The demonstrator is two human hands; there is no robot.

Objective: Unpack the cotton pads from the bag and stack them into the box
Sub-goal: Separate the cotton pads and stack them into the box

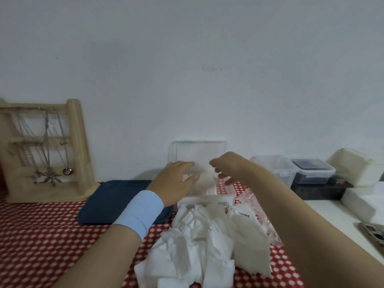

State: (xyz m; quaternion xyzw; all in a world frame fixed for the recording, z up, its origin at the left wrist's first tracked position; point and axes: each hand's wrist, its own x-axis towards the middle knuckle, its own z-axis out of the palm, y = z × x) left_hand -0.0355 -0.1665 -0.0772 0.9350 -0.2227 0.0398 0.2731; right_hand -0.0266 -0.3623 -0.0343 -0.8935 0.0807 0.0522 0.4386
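A clear plastic box [225, 195] stands in the middle of the table, its clear lid [198, 151] raised against the wall. White cotton pads [204, 183] lie stacked inside it. My left hand [174, 183], with a light blue wristband, rests on the box's left side, fingers spread over the pads. My right hand [230, 168] hovers just above the box's right side with fingers loosely curled and nothing visible in them. A loose heap of white cotton pads [199, 244] lies in front of the box. The crumpled clear bag [261, 217] with pink print sits to the right of the heap.
A dark blue tray [108, 200] lies left of the box. A wooden jewellery stand [45, 150] with necklaces is at the far left. Clear and dark lidded containers [311, 171] and white boxes [353, 169] line the right; a phone [374, 233] lies at the right edge. A red dotted cloth [41, 235] covers the table.
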